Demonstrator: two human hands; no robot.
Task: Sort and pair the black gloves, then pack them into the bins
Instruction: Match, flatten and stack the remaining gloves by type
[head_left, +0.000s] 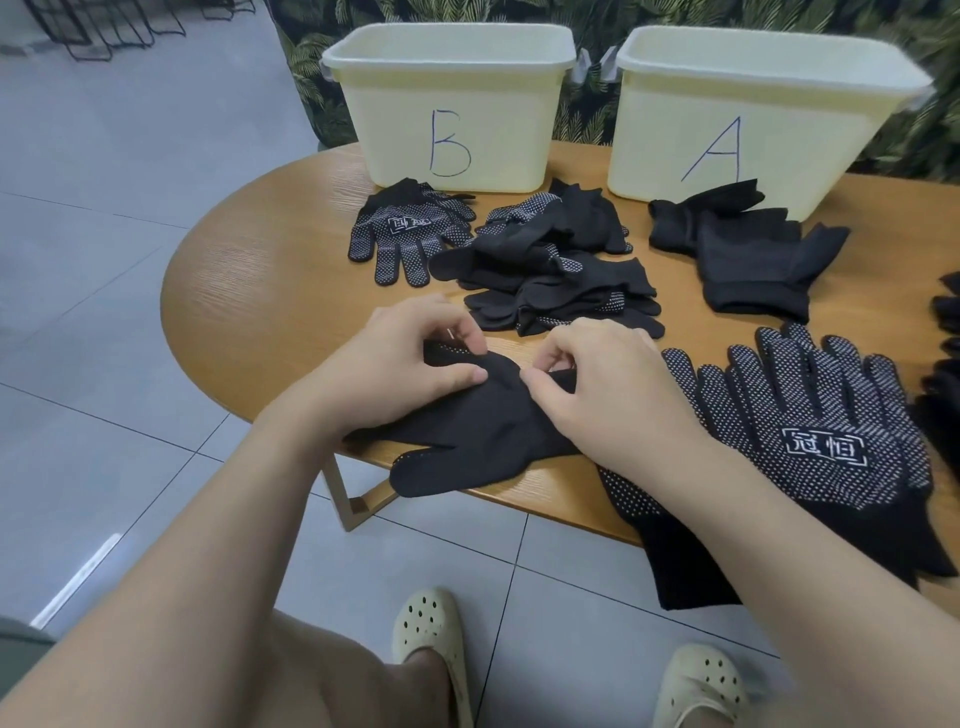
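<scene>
I had both hands on one black glove (483, 441) at the near edge of the worktop (249, 270); my left hand (400, 369) pinched its fabric between thumb and curled fingers, and my right hand (597, 384) pinched it just beside, thumb and forefinger closed on a fold; I held it that way, I think, to flatten and straighten it so it could be matched to a partner. The glove lay plain side up, matte black knit, with a few white grip dots showing at its thumb and at the edge under my left hand; its thumb hung slightly over the worktop edge. Just to my right lay a dotted pair (810, 431), palm up, white dots all over and a boxed white logo, the cuffs trailing off the edge; placed close, probably as a finished match waiting to be packed. Beyond my hands sat the unsorted heap (550, 265), gloves tangled, some dotted faces and some plain backs; I could not tell how many. A single dotted glove (410, 234) lay flat before bin B (447, 104), and a plain black stack (748, 249) lay before bin A (753, 114), touching its front; that suggested each kind was staged by its own bin. The bins were pale yellow, lettered by hand in blue, and stood at the far side; their insides were hidden from me.
</scene>
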